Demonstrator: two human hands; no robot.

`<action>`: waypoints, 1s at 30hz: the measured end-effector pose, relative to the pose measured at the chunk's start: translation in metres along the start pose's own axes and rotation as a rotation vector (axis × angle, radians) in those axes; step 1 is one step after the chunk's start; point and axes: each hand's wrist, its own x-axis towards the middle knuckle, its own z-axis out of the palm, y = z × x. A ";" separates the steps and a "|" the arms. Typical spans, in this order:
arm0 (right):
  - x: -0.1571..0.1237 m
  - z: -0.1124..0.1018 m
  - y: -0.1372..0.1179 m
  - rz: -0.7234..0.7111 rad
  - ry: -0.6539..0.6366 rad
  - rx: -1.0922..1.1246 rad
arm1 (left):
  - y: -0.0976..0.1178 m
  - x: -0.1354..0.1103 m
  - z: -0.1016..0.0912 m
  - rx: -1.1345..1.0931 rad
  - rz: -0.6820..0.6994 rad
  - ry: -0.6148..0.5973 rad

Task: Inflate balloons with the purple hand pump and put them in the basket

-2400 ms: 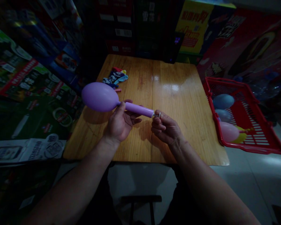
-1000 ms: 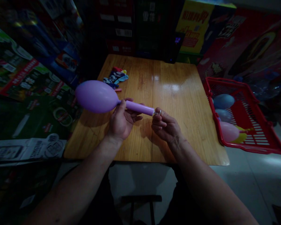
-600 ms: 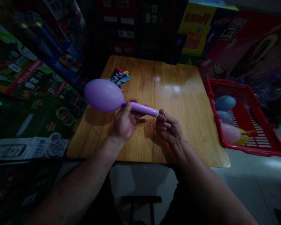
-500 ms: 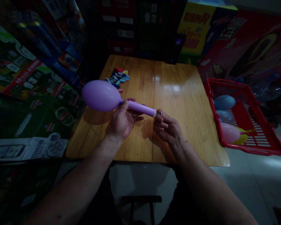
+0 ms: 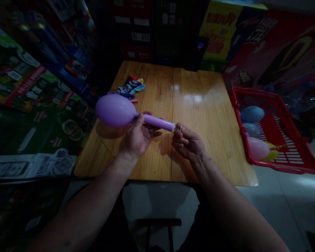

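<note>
A purple balloon (image 5: 116, 110), inflated to an oval, hangs over the left part of the wooden table (image 5: 199, 140). Its neck sits on the end of a slim purple balloon pump (image 5: 159, 121). My left hand (image 5: 139, 136) is closed around that joint, thumb on top and the other fingers underneath. At the pump's opposite end, my right hand (image 5: 187, 141) grips the small pale handle (image 5: 180, 128), which is close against the tube. Behind the balloon lies a pile of limp, coloured balloons (image 5: 132, 86), with a small pinkish-red piece (image 5: 134, 100) beside it.
To the right of the table is a red basket (image 5: 286, 171) with blue, pink and yellow balloons inside. Stacked cartons (image 5: 49, 122) crowd the left side, and more boxes (image 5: 220, 31) line the back. A dark device (image 5: 198, 52) stands at the table's far edge.
The purple balloon has shifted slightly right and toward me. Both hands keep their grip in almost the same place.
</note>
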 end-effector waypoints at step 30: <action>-0.008 0.007 -0.019 -0.070 -0.026 0.030 | 0.016 -0.001 -0.005 -0.045 0.091 0.032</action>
